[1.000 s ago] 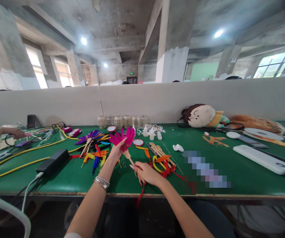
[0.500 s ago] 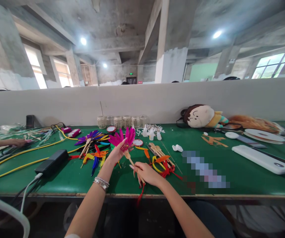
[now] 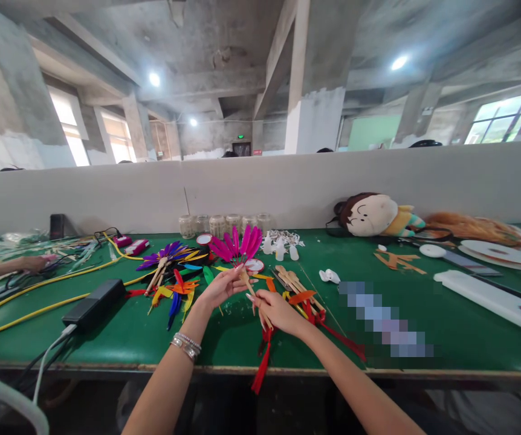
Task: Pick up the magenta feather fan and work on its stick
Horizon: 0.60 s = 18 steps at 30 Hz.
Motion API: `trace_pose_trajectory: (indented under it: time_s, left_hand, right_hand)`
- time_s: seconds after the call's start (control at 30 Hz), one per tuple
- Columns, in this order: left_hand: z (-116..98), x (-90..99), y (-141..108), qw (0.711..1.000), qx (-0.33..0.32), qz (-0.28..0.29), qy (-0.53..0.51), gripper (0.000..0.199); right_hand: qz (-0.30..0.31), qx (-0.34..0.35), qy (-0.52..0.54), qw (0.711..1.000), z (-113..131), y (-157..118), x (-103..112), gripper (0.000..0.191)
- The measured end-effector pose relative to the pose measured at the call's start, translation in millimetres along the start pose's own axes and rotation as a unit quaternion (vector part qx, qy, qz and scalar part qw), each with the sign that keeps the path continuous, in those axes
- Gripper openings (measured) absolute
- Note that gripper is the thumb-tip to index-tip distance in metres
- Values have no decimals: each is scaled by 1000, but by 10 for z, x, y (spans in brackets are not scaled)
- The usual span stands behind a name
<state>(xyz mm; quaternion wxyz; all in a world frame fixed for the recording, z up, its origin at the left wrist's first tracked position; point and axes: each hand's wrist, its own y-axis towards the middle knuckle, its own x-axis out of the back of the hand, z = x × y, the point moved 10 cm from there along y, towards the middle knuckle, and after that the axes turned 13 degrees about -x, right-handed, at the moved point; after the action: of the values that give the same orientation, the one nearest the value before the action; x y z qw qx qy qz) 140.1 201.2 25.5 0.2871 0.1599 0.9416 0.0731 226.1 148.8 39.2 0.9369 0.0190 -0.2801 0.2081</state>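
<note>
A fan of magenta feathers (image 3: pixel 236 244) stands on a thin wooden stick (image 3: pixel 252 293) above the green bench. My left hand (image 3: pixel 222 287) pinches the stick just below the feathers. My right hand (image 3: pixel 278 313) grips the stick's lower part, so both hands hold it close together. A red ribbon (image 3: pixel 263 365) hangs over the bench edge below my right hand. Beside my right hand lie flat wooden sticks (image 3: pixel 297 295) and an orange feather (image 3: pixel 301 297). Left of my left hand lie a purple and yellow feather bundle (image 3: pixel 165 257) and loose multicoloured feathers (image 3: pixel 174 296).
A co-worker's hand (image 3: pixel 34 263) rests at the far left among clutter. A black power adapter (image 3: pixel 93 304) and yellow cable (image 3: pixel 43 287) lie on the green bench (image 3: pixel 423 356). Glass jars (image 3: pixel 217 225), a plush doll (image 3: pixel 372 217) and a white power bank (image 3: pixel 491 299) stand further off.
My left hand has slid from the feather base down to the stick, nearer my right hand. The feather fan now stands more upright. The whole scene sits slightly lower in view.
</note>
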Motion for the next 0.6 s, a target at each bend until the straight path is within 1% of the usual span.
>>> trace_pose_trajectory:
  time_s: [0.13,0.23,0.33,0.4,0.43,0.47,0.53,0.6]
  left_hand:
    - [-15,56,25,999,-14,-35,14,30]
    - [-14,116,33,998,-17,-59,30,30]
    - [-14,157,42,997,-22,-62,33,27]
    - [-29,172,45,998,-29,-56,22,25]
    - [-42,177,42,998,-33,-55,16,24]
    - [-54,180,36,998,-36,-54,12,23]
    - [-75,164,17,998,-34,-50,10,22]
    - [-85,119,-3,999,-25,-43,13,22]
  right_hand:
    - [-21,27,-38,999,-5,90,-4,36]
    - [-25,29,-60,997,-40,125,-58,36]
    - [-11,40,-83,996,2,113,-86,37]
    - [-5,49,-84,995,65,97,3,38]
    - [-14,48,-78,996,87,93,117,39]
    - [-35,40,-71,996,86,90,288,39]
    - [-117,12,-55,991,5,56,795,37]
    - [-177,-37,-73,981,-220,-18,1322,34]
